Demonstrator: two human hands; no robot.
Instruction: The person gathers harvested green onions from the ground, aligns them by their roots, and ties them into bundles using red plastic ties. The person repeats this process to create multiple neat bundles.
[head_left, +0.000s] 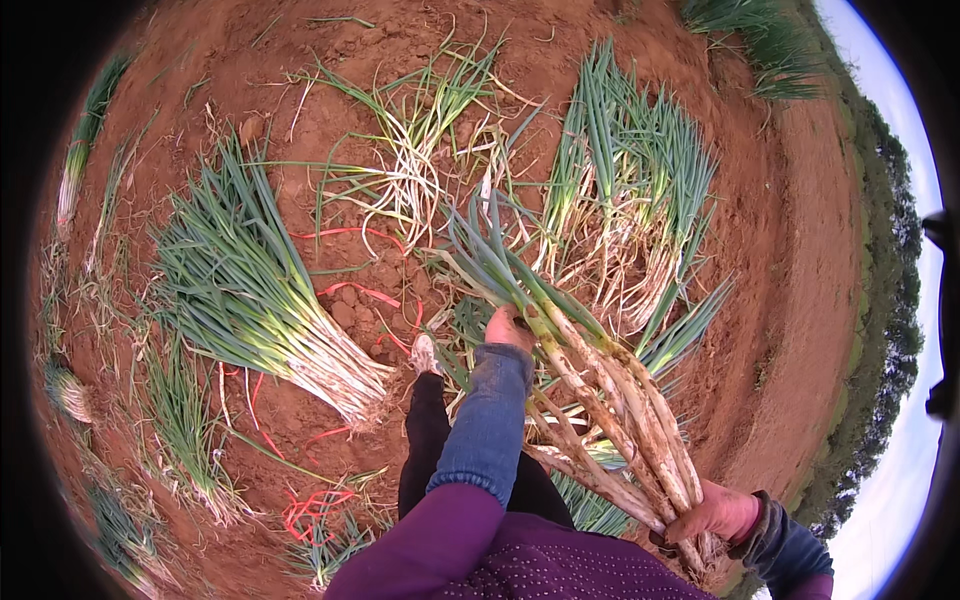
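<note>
Between my two hands lies a bunch of green onions (600, 375), with soil and loose skins on its pale stalks. My left hand (511, 328) grips the bunch where the stalks turn green; most of its fingers are hidden behind the stems. Down by the roots, my right hand (709, 511) is closed around the white ends. To the left, a large bundle of green onions (277, 307) lies on the ground, roots toward my shoe (425, 354). Another pile of green onions (637, 172) spreads beyond my hands, at the upper right.
Loose thin onion stalks (416, 150) lie ahead on the reddish soil (247, 37). Red plastic tie strips (319, 514) are strewn at lower left and centre. Smaller onion heaps (184, 427) lie along the left. Growing onion plants (757, 45) stand at the upper right.
</note>
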